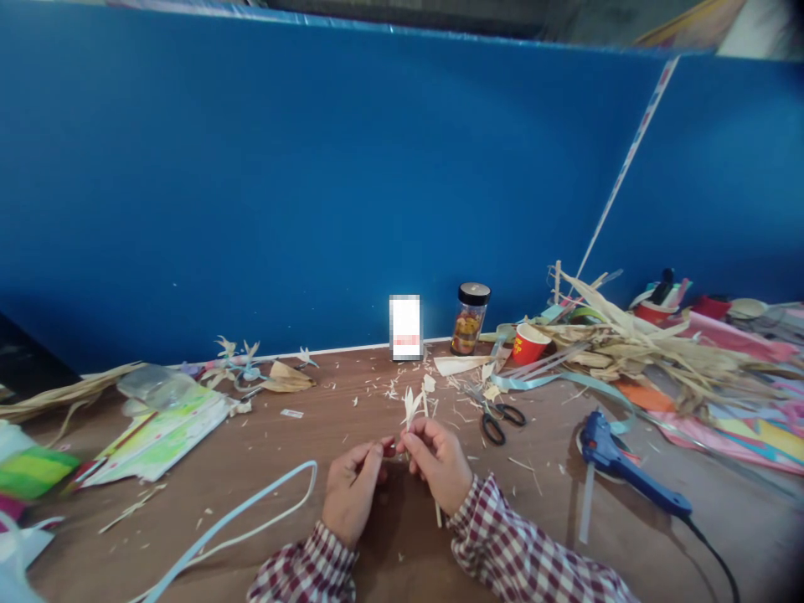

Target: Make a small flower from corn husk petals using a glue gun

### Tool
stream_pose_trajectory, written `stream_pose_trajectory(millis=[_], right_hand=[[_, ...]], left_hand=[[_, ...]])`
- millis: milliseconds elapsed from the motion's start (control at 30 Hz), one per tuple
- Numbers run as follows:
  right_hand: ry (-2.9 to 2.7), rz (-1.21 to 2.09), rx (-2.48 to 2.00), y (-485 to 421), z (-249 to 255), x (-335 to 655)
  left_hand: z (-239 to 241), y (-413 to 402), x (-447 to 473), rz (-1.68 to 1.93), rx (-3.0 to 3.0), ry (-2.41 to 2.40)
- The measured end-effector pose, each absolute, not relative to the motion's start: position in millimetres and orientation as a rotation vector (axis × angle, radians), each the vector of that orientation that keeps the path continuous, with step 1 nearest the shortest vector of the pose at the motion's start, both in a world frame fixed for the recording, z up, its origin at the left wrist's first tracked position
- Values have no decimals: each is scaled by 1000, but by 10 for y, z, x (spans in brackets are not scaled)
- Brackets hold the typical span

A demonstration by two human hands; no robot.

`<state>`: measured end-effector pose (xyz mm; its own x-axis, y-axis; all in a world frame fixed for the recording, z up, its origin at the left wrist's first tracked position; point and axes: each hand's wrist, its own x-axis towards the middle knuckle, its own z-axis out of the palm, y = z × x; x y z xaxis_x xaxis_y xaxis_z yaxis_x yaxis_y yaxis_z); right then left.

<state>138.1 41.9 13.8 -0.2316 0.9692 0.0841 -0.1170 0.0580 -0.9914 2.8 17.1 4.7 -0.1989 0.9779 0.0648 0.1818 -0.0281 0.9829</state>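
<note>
My left hand (352, 487) and my right hand (438, 461) meet over the wooden table (352, 402), both pinched closed on a small pale husk flower (411, 408) on a thin stick. The petals stand up just above my fingertips and the stick runs down under my right hand. Both sleeves are red-and-white check. Black-handled scissors (496, 416) lie just right of my right hand. A blue glue gun (619, 462) rests further right.
A heap of dry husks (634, 343), a red cup (528, 343), a jar (470, 318) and a white phone (405, 327) stand at the back. A light blue ribbon (251, 519) loops at the left near papers (160, 435). A blue wall (314, 184) rises behind.
</note>
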Motion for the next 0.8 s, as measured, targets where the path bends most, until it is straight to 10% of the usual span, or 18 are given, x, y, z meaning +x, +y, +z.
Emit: stream_pose_trajectory(millis=[800], right_hand=[[-1315,1418,-969,423,94,1368]], left_hand=[[-25,220,-20,1375,1210,1606]])
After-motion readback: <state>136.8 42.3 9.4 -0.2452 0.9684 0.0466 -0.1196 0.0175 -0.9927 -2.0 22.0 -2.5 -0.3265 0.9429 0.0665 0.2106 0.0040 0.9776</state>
